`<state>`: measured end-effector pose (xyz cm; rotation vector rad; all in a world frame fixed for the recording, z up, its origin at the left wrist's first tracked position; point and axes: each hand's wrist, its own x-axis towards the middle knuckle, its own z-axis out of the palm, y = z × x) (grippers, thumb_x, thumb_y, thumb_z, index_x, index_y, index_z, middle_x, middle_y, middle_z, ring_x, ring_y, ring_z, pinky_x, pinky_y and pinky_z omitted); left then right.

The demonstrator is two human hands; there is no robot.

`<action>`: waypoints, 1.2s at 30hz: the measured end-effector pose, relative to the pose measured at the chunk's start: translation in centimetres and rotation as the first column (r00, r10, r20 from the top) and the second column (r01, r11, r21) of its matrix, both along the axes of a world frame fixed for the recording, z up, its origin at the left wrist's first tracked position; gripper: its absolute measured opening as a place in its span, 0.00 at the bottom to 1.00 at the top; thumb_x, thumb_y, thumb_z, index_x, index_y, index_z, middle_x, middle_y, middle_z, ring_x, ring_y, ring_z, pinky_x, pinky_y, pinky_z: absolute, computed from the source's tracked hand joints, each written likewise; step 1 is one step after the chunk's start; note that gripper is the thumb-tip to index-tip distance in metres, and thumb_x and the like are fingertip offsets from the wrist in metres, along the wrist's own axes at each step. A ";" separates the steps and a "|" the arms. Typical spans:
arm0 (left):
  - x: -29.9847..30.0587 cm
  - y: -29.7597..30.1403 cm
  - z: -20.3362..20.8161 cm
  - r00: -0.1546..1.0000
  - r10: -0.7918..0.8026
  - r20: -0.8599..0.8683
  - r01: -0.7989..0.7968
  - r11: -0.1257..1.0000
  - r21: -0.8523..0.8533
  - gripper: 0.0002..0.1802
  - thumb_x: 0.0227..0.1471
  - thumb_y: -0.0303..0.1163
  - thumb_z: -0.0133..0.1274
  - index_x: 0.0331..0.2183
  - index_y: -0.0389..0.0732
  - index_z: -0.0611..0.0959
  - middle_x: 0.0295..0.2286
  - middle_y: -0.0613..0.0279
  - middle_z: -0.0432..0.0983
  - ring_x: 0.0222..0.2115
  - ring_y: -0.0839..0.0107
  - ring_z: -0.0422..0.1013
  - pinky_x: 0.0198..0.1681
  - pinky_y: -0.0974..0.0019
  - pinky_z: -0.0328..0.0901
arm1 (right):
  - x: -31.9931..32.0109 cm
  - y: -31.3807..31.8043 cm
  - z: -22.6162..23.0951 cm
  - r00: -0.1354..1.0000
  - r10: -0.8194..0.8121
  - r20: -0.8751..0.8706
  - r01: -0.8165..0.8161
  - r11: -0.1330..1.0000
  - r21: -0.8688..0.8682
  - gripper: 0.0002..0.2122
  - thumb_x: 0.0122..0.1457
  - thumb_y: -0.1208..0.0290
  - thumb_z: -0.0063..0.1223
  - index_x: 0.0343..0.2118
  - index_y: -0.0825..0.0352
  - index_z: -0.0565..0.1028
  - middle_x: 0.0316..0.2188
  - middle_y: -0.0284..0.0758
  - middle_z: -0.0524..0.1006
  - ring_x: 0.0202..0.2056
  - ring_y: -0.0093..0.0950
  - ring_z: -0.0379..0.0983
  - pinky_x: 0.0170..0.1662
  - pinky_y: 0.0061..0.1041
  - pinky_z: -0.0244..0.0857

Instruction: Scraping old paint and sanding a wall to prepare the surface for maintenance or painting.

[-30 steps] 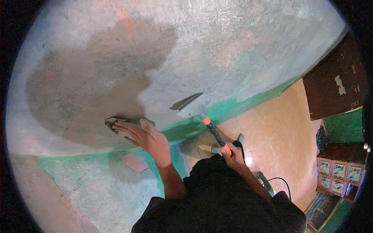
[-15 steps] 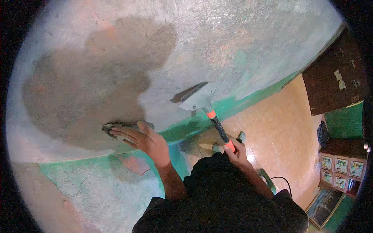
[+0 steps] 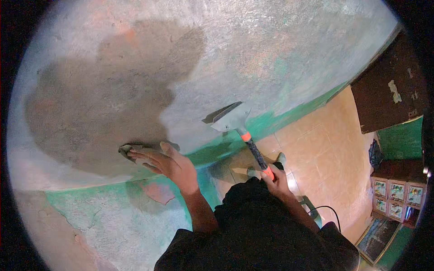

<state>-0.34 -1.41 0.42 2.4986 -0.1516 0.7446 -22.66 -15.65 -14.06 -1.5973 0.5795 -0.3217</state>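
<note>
My left hand (image 3: pixel 174 169) lies against the pale, patchy wall (image 3: pixel 226 58), fingers stretched out toward the left. Around its fingertips is a small dark grey patch (image 3: pixel 125 150); whether that is a thin thing or only shadow I cannot tell. My right hand (image 3: pixel 276 181) is closed round the lower end of a long-handled scraper (image 3: pixel 257 153). The tool has a black and orange handle and a wide grey head (image 3: pixel 233 118). Its head tilts up to the left, close to the wall, with a dark shadow beside the blade; contact is unclear.
A green painted band (image 3: pixel 271 118) runs along the wall's lower part, above a tan tiled floor (image 3: pixel 316 149). On the right are a dark brown wooden piece (image 3: pixel 384 86), a small drawer cabinet (image 3: pixel 398 192) and a framed picture (image 3: pixel 379 237). A black cable (image 3: pixel 332 208) curves near my right arm.
The scraper's head has shifted slightly down and to the right. My left hand has stayed in nearly the same place on the wall.
</note>
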 end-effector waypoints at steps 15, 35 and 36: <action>0.0 0.0 0.1 0.998 -0.030 0.063 0.026 0.997 0.071 0.41 0.63 0.50 0.28 0.61 0.24 0.40 0.62 0.32 0.30 0.64 0.45 0.34 0.64 0.47 0.32 | 0.4 0.1 -0.5 0.995 -0.039 0.090 0.048 0.994 -0.101 0.09 0.56 0.70 0.56 0.35 0.69 0.73 0.17 0.31 0.66 0.20 0.16 0.60 0.24 0.20 0.57; 0.0 0.1 0.3 0.999 -0.002 0.034 0.001 1.000 0.013 0.42 0.62 0.53 0.27 0.63 0.33 0.37 0.64 0.41 0.28 0.65 0.47 0.31 0.64 0.45 0.30 | -0.3 -0.3 -0.6 0.995 0.055 0.079 -0.053 0.998 -0.029 0.09 0.59 0.72 0.53 0.39 0.71 0.74 0.21 0.28 0.69 0.23 0.16 0.62 0.27 0.19 0.58; 0.1 0.0 0.0 0.999 -0.004 0.036 0.004 1.000 0.011 0.42 0.62 0.53 0.27 0.63 0.33 0.37 0.64 0.41 0.28 0.65 0.47 0.31 0.64 0.45 0.30 | 0.0 -0.5 -0.7 0.997 0.040 0.069 -0.041 0.999 0.012 0.08 0.59 0.72 0.53 0.38 0.70 0.74 0.21 0.27 0.68 0.23 0.16 0.62 0.27 0.19 0.58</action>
